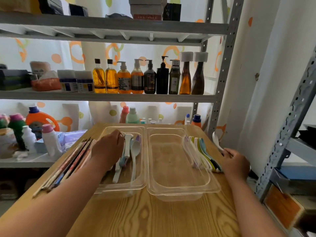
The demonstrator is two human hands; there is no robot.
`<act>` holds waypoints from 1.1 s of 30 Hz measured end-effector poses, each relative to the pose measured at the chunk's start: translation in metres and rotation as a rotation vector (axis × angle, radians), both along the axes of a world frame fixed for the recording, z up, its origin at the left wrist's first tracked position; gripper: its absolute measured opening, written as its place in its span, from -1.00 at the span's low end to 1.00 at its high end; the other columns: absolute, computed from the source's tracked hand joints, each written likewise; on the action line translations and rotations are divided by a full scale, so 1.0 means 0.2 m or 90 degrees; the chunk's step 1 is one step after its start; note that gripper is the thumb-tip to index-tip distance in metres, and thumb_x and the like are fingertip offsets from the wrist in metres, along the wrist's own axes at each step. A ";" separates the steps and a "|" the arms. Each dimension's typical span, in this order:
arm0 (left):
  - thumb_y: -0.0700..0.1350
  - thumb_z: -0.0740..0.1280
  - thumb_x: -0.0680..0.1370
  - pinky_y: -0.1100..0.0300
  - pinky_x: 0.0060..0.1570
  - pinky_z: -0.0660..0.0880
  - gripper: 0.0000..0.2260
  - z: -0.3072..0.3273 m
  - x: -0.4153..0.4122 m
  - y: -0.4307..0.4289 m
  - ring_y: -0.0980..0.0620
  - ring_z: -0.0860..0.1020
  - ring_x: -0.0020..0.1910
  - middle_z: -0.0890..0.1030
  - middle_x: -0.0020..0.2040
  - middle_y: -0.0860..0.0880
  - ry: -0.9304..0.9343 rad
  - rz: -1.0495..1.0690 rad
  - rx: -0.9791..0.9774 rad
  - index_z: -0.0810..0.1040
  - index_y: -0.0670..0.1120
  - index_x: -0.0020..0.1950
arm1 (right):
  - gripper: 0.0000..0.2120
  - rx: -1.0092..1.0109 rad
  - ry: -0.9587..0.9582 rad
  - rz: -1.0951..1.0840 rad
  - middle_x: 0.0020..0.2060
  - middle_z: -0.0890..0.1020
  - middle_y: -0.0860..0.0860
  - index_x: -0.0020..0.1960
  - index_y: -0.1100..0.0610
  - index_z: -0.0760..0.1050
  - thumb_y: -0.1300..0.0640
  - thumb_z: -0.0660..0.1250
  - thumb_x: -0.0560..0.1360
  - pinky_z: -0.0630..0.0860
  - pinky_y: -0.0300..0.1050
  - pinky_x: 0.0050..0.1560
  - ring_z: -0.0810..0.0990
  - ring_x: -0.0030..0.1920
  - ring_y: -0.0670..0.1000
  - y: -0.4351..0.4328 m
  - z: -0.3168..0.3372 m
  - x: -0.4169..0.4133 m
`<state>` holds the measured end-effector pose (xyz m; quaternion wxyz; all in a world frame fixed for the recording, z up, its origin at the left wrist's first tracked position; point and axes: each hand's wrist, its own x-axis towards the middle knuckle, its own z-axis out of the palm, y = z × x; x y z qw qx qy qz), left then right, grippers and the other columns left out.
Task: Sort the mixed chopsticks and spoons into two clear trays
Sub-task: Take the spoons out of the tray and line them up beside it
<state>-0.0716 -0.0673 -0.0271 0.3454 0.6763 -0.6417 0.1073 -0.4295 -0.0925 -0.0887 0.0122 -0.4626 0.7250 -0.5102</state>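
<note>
- wooden counter (153, 216), stocked shelves (102, 97) behind.
- left grip (109, 147) curled on spoons (135, 149) in left tray (136, 185).
- right grip (236, 163) clamped on white spoon (215, 137); lay it leftward, bowls aligned.
- chopsticks (71, 161) left of left grip.

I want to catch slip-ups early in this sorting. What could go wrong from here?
1. Chopsticks lie at the table's left edge beside the left forearm; a sweep could push them off.
2. The right hand holds a white spoon near the right edge; it could drop off.
3. Spoons are in the left tray, but the empty right tray is nearer that hand, inviting a mix-up.
</note>
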 end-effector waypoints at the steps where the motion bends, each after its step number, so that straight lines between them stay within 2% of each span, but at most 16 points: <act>1: -0.08 0.09 0.64 0.07 -0.11 0.42 -0.75 -0.01 0.00 0.00 -0.05 0.45 -0.22 0.56 -0.14 -0.10 -0.008 -0.005 -0.005 0.50 -0.17 -0.01 | -0.78 0.007 0.002 -0.007 -0.08 0.67 0.25 0.08 0.22 0.63 0.18 0.26 0.53 0.51 0.12 0.01 0.55 0.01 0.30 0.00 0.00 -0.01; 7: -0.04 0.09 0.62 -0.02 -0.12 0.48 -0.78 -0.02 0.00 -0.02 -0.17 0.55 -0.14 0.59 -0.15 -0.14 0.025 -0.042 0.102 0.46 -0.12 -0.02 | -0.79 0.077 -0.009 0.023 -0.02 0.67 0.17 0.07 0.14 0.64 0.13 0.28 0.51 0.49 0.11 0.08 0.53 0.06 0.27 -0.02 -0.05 -0.04; 11: -0.10 0.12 0.64 0.09 -0.05 0.40 -0.78 -0.01 0.00 0.01 -0.06 0.50 -0.14 0.58 -0.07 -0.12 0.004 -0.063 0.069 0.52 -0.16 0.04 | -0.79 0.122 -0.007 0.064 0.02 0.66 0.13 0.08 0.09 0.64 0.08 0.29 0.52 0.48 0.11 0.10 0.53 0.09 0.23 -0.02 -0.04 -0.03; 15: -0.09 0.10 0.64 0.19 -0.10 0.37 -0.76 -0.01 0.00 0.01 -0.04 0.53 -0.08 0.60 0.05 -0.11 -0.026 -0.062 0.120 0.49 -0.12 0.17 | -0.79 0.162 0.018 0.067 0.08 0.65 0.07 0.09 0.01 0.63 0.05 0.28 0.53 0.46 0.12 0.13 0.52 0.12 0.20 -0.01 -0.03 -0.02; 22: -0.02 0.11 0.62 -0.03 -0.06 0.48 -0.78 -0.01 -0.02 0.00 -0.16 0.56 -0.07 0.60 -0.06 -0.15 0.024 -0.046 0.189 0.47 -0.12 0.06 | -0.76 0.184 0.024 0.104 0.04 0.65 0.13 0.12 0.10 0.62 0.05 0.28 0.53 0.46 0.06 0.14 0.54 0.10 0.21 -0.02 -0.01 0.02; 24: -0.03 0.11 0.63 -0.02 -0.02 0.49 -0.77 -0.01 -0.01 0.00 -0.15 0.56 -0.03 0.60 -0.02 -0.15 0.031 -0.049 0.191 0.48 -0.12 0.08 | -0.75 0.181 0.033 0.120 0.07 0.65 0.15 0.12 0.16 0.61 0.09 0.28 0.54 0.46 0.02 0.14 0.55 0.12 0.21 -0.02 0.00 0.03; 28: -0.03 0.11 0.64 0.09 0.11 0.44 -0.72 -0.01 0.00 0.00 -0.05 0.52 0.11 0.56 0.17 -0.11 0.013 -0.055 0.205 0.45 -0.10 0.27 | -0.76 0.182 0.041 0.116 0.10 0.63 0.17 0.12 0.18 0.62 0.13 0.28 0.53 0.47 -0.01 0.10 0.55 0.12 0.21 -0.02 0.00 0.03; 31: 0.02 0.13 0.62 0.12 0.09 0.42 -0.72 -0.02 0.01 -0.01 -0.03 0.51 0.09 0.55 0.16 -0.09 0.031 -0.043 0.216 0.46 -0.06 0.25 | -0.76 0.185 0.053 0.108 0.10 0.63 0.18 0.12 0.18 0.62 0.15 0.27 0.53 0.47 -0.01 0.08 0.55 0.10 0.21 -0.02 0.00 0.03; 33: 0.08 0.17 0.59 0.08 0.11 0.47 -0.72 -0.02 0.01 -0.01 -0.02 0.51 0.06 0.55 0.14 -0.07 0.035 -0.045 0.224 0.48 -0.02 0.21 | -0.76 0.187 0.038 0.124 0.10 0.63 0.19 0.13 0.22 0.60 0.18 0.26 0.53 0.45 0.00 0.11 0.55 0.12 0.22 -0.02 0.01 0.04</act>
